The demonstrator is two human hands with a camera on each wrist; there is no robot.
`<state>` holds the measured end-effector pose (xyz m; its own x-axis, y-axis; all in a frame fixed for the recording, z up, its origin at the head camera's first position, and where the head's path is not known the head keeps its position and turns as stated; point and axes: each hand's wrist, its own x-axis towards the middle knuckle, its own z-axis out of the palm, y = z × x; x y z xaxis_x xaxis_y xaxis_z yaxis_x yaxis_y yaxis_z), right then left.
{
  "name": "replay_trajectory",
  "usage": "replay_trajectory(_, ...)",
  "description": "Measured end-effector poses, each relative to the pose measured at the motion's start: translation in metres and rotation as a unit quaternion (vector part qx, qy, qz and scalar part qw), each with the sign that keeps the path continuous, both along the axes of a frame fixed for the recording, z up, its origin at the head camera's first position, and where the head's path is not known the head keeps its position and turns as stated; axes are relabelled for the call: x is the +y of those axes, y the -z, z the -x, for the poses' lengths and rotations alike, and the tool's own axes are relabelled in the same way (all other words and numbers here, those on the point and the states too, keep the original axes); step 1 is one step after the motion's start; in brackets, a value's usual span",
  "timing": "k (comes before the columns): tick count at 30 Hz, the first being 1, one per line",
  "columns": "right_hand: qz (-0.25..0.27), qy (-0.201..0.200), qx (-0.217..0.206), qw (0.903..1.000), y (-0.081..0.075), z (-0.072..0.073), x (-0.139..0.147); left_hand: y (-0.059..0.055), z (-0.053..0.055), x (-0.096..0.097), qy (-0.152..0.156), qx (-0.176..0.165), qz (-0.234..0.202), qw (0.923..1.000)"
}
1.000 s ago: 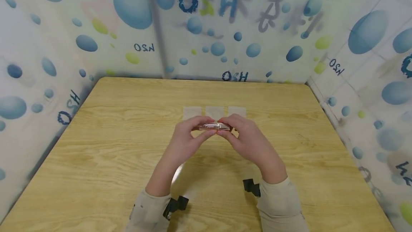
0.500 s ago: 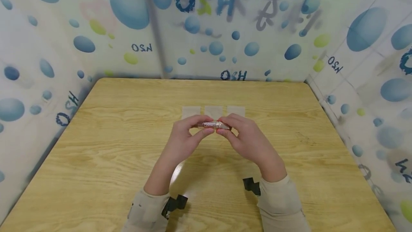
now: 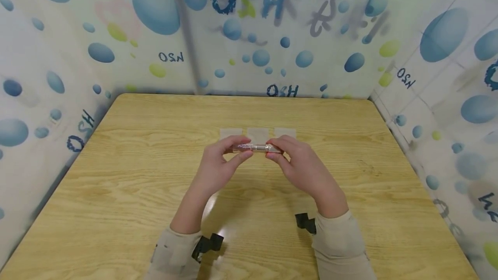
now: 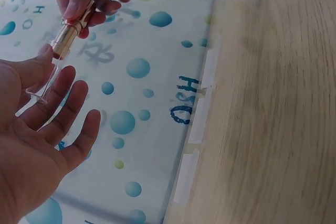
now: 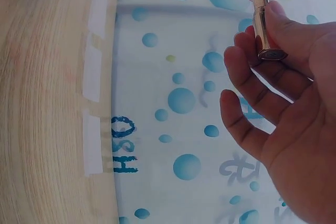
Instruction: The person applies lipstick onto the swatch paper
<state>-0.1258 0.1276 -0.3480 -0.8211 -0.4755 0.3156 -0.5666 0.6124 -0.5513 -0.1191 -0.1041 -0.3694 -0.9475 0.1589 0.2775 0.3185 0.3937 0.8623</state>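
Note:
A lipstick (image 3: 260,147) with a gold tube and a clear cap lies level between both hands, above the wooden table. My left hand (image 3: 215,165) pinches the clear cap (image 4: 51,81) between thumb and fingers. On the other end, the thumb and fingertips of my right hand (image 3: 303,165) grip the gold base (image 5: 261,30). Part of the gold tube still sits inside the cap's mouth, as the left wrist view shows. The remaining fingers of each hand are spread loosely away from it.
Three pale square patches (image 3: 258,134) lie in a row on the table (image 3: 136,154), just beyond the hands. Walls patterned with blue and green dots (image 3: 260,58) stand behind and at both sides. Dark camera mounts (image 3: 305,223) sit on both wrists.
My hands have drawn slightly apart, the left one shifting left along the lipstick. More of the gold tube shows between them, and the cap has slid partway off the base.

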Motion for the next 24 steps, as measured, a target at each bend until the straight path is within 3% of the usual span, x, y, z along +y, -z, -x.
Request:
replay_trajectory(10,0.007,0.019,-0.028,0.9994,-0.001,0.001,0.005,0.002,0.001,-0.011,-0.008,-0.012,-0.008,0.9999)
replay_trajectory(15,0.014,0.035,-0.018,0.9991,-0.002,0.001,0.005,0.002,0.004,-0.019,-0.020,-0.015,-0.009,0.9997)
replay_trajectory(21,0.018,0.042,-0.017,0.9988,-0.002,0.001,0.006,0.003,0.010,-0.036,-0.069,-0.029,-0.009,0.9971)
replay_trajectory(24,0.021,0.041,-0.022,0.9987,-0.001,0.001,0.006,0.009,0.015,-0.048,-0.097,-0.050,-0.017,0.9938)
